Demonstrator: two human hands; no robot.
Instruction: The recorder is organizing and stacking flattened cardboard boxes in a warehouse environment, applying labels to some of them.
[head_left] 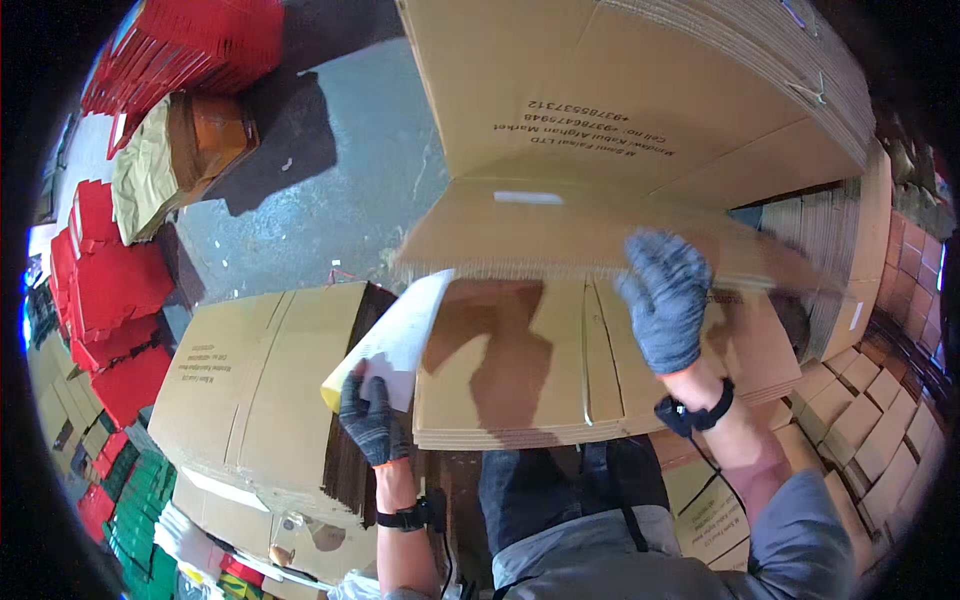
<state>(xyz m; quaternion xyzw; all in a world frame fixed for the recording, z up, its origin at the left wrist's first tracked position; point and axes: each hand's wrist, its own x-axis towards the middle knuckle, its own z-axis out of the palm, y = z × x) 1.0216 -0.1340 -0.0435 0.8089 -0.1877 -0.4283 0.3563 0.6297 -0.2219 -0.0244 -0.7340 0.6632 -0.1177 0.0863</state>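
So the right hand [665, 300], in a grey glove, is gripping the edge of a flattened cardboard box [600, 235] and lifting it off the stack of flat boxes [560, 375] right below. The left hand [372, 415] is closed around a white sheet [400, 335], just left of that stack.
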